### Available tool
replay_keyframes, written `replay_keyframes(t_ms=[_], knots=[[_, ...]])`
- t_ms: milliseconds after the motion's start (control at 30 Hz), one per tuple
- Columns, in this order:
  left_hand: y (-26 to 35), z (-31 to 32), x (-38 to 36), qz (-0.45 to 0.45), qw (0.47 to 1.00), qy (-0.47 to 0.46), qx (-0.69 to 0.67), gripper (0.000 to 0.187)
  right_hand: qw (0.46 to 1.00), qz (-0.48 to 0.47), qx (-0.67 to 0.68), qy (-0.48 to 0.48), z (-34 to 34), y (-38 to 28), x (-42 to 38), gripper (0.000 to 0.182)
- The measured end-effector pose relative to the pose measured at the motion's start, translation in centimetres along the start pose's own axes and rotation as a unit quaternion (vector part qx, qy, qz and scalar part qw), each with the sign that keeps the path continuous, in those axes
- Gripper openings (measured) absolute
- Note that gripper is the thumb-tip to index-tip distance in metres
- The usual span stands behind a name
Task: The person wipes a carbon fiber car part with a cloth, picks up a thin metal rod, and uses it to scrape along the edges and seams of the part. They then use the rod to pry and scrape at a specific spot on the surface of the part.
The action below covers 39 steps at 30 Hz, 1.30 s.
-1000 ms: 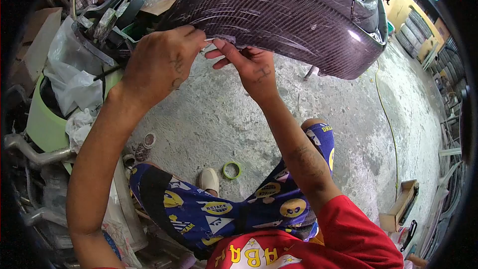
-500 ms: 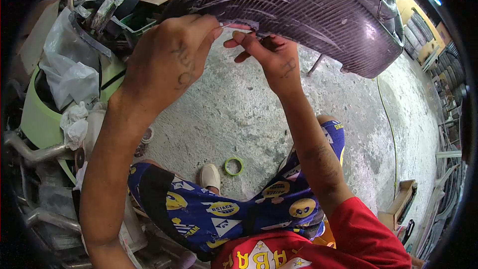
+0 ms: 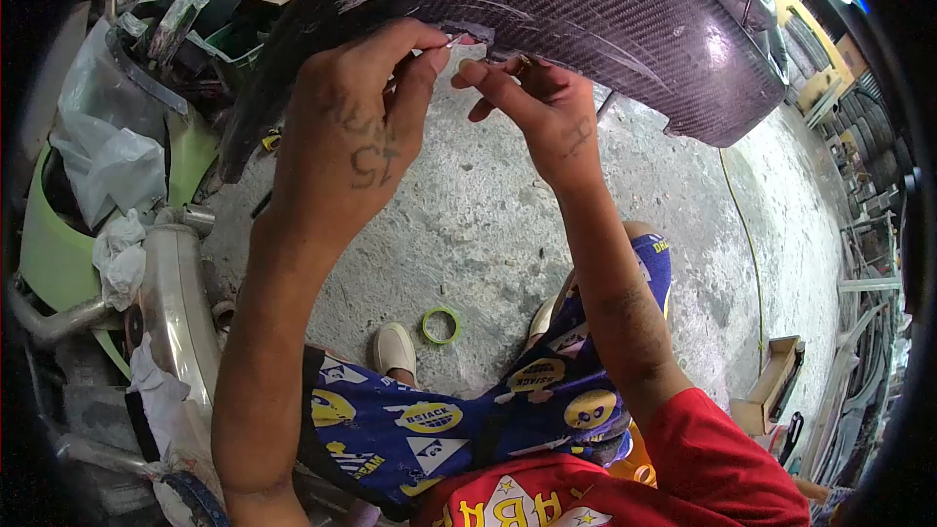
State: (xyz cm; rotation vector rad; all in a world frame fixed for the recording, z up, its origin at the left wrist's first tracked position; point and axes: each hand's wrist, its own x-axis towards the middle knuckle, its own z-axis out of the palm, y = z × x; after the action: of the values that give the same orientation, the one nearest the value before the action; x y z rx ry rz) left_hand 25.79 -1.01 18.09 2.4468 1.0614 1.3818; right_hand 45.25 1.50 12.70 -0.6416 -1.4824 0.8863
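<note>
A dark carbon-fibre panel (image 3: 586, 29), glossy and streaked with pale scratches, spans the top of the head view. My left hand (image 3: 356, 117) is at its lower edge, thumb and index finger pinched on a thin pale strip (image 3: 452, 42). Close by, a small ragged, lighter patch (image 3: 475, 34) marks the edge. To the right, my right hand (image 3: 547, 117) is under the same edge with thumb stretched left and fingers curled. Whatever it grips, if anything, is hidden. A short gap separates the two hands.
On the concrete floor (image 3: 488, 205) lies a green tape roll (image 3: 441, 325) between my feet. Car parts crowd the left, including a light-green panel (image 3: 59, 234), plastic sheeting (image 3: 112, 166) and a metal pipe (image 3: 181, 303). A cardboard box (image 3: 766, 385) and a hose (image 3: 747, 224) are at right.
My left hand has moved nearer to my right hand, keeping its pinch. The view has shifted, and the panel's lower left end now shows. My right hand has barely moved.
</note>
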Motion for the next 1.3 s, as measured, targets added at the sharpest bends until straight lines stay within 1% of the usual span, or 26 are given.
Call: replay_keyframes(t_ms=[67,133,200,233,300,333,400,500,633,767,867,900,933,1033,1100,1233,1300], knots=[[-0.2,0.7,-0.2,-0.002,1.0,0.02,-0.022,0.018,1.0,0.0,0.006,0.014,-0.1,0.0,0.0,0.017],[-0.2,1.3,-0.4,-0.004,0.998,0.042,-0.046,0.015,0.999,-0.028,0.021,0.036,-0.1,-0.1,0.1,0.018],[-0.1,1.8,-0.9,-0.05,0.993,0.055,-0.095,0.018,0.999,-0.024,0.026,0.034,-0.1,-0.1,0.1,0.016],[0.0,2.2,-1.1,-0.05,0.992,0.057,-0.096,0.018,0.999,-0.02,0.034,0.036,-0.1,-0.2,0.1,0.014],[0.3,3.3,-1.4,-0.116,0.974,0.089,-0.174,0.02,0.999,-0.011,0.028,0.035,-0.2,-0.3,0.1,0.014],[0.6,3.8,-1.6,-0.115,0.974,0.091,-0.176,0.02,0.999,0.001,0.024,0.036,-0.3,-0.3,0.0,0.014],[1.0,4.5,-1.9,-0.171,0.943,0.109,-0.264,0.022,0.999,0.003,0.015,0.043,-0.1,-0.4,0.0,0.015],[0.7,4.8,-1.8,-0.152,0.947,0.117,-0.257,0.024,0.998,0.004,0.009,0.056,0.0,-0.3,0.0,0.017],[0.7,5.1,-1.8,-0.162,0.943,0.127,-0.26,0.024,0.998,0.013,0.012,0.062,0.0,-0.5,-0.1,0.022],[0.6,5.4,-1.7,-0.161,0.935,0.146,-0.279,0.023,0.998,0.022,-0.009,0.06,0.1,-0.8,-0.1,0.022],[0.2,6.0,-1.7,-0.152,0.93,0.159,-0.295,0.023,0.998,0.007,0.002,0.062,0.0,-0.5,-0.1,0.022],[0.1,6.1,-1.7,-0.146,0.927,0.167,-0.303,0.023,0.998,0.008,0.01,0.062,0.0,-0.6,0.0,0.019],[0.1,6.1,-1.6,-0.145,0.927,0.168,-0.303,0.023,0.998,0.008,0.018,0.061,0.1,-0.6,0.1,0.016],[0.0,6.4,-1.4,-0.14,0.926,0.181,-0.3,0.022,0.998,0.004,0.011,0.057,0.0,-0.6,0.1,0.016],[-0.3,6.4,-1.3,-0.126,0.936,0.193,-0.268,0.022,0.998,0.007,0.005,0.057,0.0,-0.7,0.0,0.015],[-0.6,6.3,-1.3,-0.115,0.927,0.189,-0.302,0.022,0.998,0.009,-0.025,0.061,0.0,-0.8,0.0,0.015],[-0.2,5.7,-1.4,-0.154,0.928,0.16,-0.299,0.022,0.998,0.009,-0.023,0.06,0.1,-1.0,0.0,0.014]])
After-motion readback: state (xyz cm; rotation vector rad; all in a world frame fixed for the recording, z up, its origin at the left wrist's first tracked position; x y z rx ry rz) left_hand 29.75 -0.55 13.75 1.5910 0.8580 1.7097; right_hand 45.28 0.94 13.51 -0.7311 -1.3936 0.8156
